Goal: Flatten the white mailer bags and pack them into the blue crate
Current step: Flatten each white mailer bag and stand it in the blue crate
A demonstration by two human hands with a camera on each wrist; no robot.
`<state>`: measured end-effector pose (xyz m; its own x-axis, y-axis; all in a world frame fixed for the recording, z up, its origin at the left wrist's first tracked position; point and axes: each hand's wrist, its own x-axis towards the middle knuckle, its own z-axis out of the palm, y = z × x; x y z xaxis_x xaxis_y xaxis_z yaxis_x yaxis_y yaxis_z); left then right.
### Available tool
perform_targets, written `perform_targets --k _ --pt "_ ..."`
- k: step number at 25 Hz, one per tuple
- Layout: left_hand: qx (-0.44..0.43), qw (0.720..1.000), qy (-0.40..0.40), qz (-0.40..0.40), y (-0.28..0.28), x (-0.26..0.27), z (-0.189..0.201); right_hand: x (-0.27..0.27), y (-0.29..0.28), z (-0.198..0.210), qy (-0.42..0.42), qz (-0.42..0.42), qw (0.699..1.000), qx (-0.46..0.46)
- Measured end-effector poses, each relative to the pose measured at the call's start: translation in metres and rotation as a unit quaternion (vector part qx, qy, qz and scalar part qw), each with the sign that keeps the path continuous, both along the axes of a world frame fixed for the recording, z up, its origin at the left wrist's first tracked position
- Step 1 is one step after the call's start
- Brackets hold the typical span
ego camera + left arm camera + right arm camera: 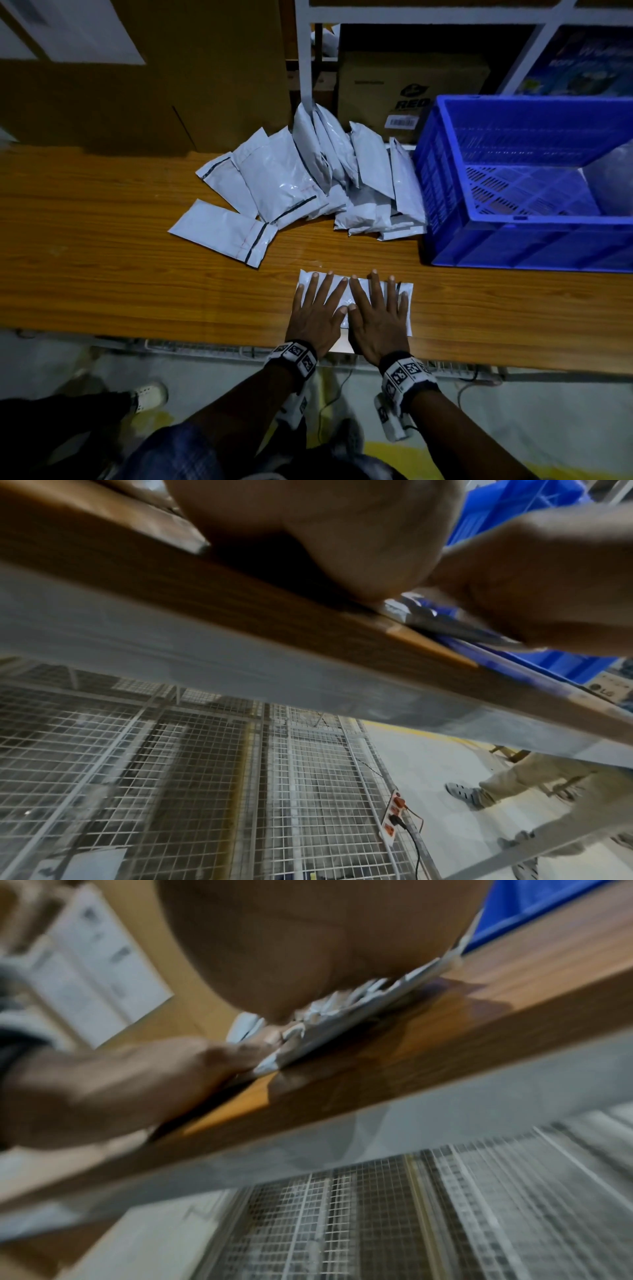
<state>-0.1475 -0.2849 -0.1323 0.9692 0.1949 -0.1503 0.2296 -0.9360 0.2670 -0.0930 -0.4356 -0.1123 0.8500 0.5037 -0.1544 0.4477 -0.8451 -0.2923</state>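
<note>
One white mailer bag (406, 291) lies flat near the front edge of the wooden table (102, 274). My left hand (317, 303) and right hand (378, 308) both press on it side by side, palms down, fingers straight and spread. The right wrist view shows the bag (346, 1015) crumpled under my right palm (308, 947). A heap of several white mailer bags (308, 178) lies behind, some leaning on a shelf post. The blue crate (513, 246) stands at the right, with a pale bag (613, 181) inside its right part.
A large cardboard box (144, 78) stands behind the table on the left. Another carton (407, 89) sits in the white shelf frame (305, 61) behind the heap. Wire mesh (205, 791) and a power strip (394, 818) lie below the table. Another person's leg (534, 780) stands nearby.
</note>
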Motion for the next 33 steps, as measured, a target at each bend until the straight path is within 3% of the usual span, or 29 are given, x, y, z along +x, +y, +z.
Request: perform_targets --k 9,18,25,28,33 --pt "-0.006 1.000 -0.007 -0.015 0.005 -0.003 0.002 -0.002 0.004 -0.008 0.002 -0.001 1.000 -0.010" --pt "0.000 1.000 -0.001 0.009 -0.002 -0.007 0.002 0.017 -0.004 0.023 0.128 0.046 0.991 -0.016" --pt "-0.088 0.995 -0.011 0.041 -0.001 0.003 0.027 0.047 0.005 0.058 0.003 0.108 0.988 -0.114" --pt "-0.012 0.998 -0.042 0.039 0.001 0.019 0.060 0.053 0.005 0.082 -0.095 0.105 0.987 -0.079" --pt "0.110 0.984 -0.142 -0.007 0.004 0.029 0.098 0.047 -0.006 0.099 -0.156 0.090 0.984 -0.013"
